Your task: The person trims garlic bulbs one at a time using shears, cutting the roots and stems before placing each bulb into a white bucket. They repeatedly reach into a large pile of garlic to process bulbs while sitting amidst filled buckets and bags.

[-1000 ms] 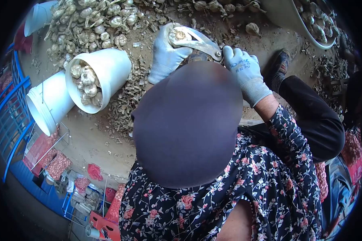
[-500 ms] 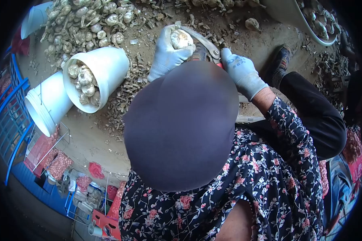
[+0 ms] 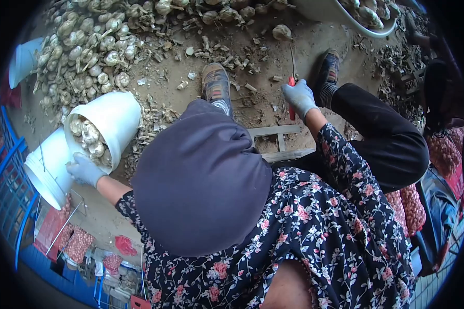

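Observation:
My left hand [image 3: 85, 170], in a pale work glove, is at the lower rim of a tipped white bucket [image 3: 116, 116] with garlic bulbs [image 3: 90, 135] inside. Its fingers look apart, and no bulb shows in them. In my gloved right hand [image 3: 300, 98] are red-handled pruning shears [image 3: 292, 81], blade pointing away from me over the dirt floor. The hand is closed round the handle, between my shoes.
A second white bucket [image 3: 49, 165] lies beside the first. Heaped garlic [image 3: 95, 49] spreads at the far left, with cut stems around. A large tub [image 3: 340, 18] of garlic stands far right. A low wooden frame [image 3: 281, 144] is near my legs, and blue railing [image 3: 7, 154] at left.
My left hand has moved from in front of me, where it held a garlic bulb at the shears, left and back to the bucket. My right hand has drawn slightly back with the shears.

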